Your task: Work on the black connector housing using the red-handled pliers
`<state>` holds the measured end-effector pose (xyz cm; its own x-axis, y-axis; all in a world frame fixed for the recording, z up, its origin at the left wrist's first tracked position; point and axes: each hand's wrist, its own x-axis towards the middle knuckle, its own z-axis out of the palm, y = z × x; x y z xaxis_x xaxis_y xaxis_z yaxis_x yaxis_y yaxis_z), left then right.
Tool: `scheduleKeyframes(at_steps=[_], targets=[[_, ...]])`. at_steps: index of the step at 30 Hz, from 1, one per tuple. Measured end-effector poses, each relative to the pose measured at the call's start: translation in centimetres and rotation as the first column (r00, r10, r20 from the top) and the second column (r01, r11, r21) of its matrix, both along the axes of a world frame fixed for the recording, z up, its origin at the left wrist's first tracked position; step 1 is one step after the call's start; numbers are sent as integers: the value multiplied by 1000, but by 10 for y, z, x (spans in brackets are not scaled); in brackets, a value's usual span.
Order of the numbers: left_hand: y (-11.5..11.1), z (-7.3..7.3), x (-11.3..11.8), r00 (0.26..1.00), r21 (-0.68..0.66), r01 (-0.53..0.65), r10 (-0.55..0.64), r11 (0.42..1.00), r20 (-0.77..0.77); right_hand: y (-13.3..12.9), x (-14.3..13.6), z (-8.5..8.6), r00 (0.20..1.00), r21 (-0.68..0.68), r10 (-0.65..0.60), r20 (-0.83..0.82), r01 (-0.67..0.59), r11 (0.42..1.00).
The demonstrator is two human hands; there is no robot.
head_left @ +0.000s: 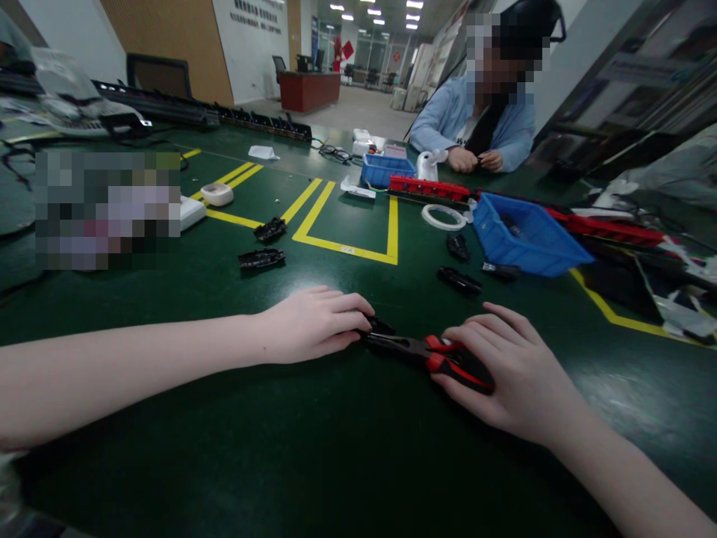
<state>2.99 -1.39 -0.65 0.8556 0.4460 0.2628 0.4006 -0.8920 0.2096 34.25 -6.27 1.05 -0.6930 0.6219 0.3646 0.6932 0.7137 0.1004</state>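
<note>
My left hand (pixel 322 326) is closed on a small black part (pixel 382 326) low over the green table. Red-and-black pliers (pixel 411 350) are in my right hand (pixel 504 373), their jaws pointing left and meeting that part near my left fingertips. Beyond my left hand lie two black pieces, one nearer (pixel 261 258) and one farther back (pixel 270 229). Past the pliers, more black pieces rest on the table: one long (pixel 459 280), one short (pixel 458 246), and one beside the blue bin (pixel 501 271).
The blue bin (pixel 523 243) holds dark parts. A tape roll (pixel 444 217) lies left of it, with a smaller blue bin (pixel 386 172) and red strip (pixel 430 188) behind. Another tape roll (pixel 217 194) lies at left. A person (pixel 476 127) in blue sits across the green table (pixel 224 448).
</note>
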Motion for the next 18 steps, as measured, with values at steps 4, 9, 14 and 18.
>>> scheduleKeyframes(at_steps=[4,9,14,18], targets=[[0,0,0,1000,1,0,0,1000,-1,0,2,0,1000,3,2,12,-2,1000],[0,0,0,1000,-11,-10,10,1000,-7,2,6,0,1000,-4,19,23,-19,1000],[0,0,0,1000,-11,-4,4,1000,-1,2,6,-1,1000,-19,16,19,-16,1000],[0,0,-1,1000,7,5,-5,1000,-5,1,6,-1,1000,-32,12,6,-12,999]])
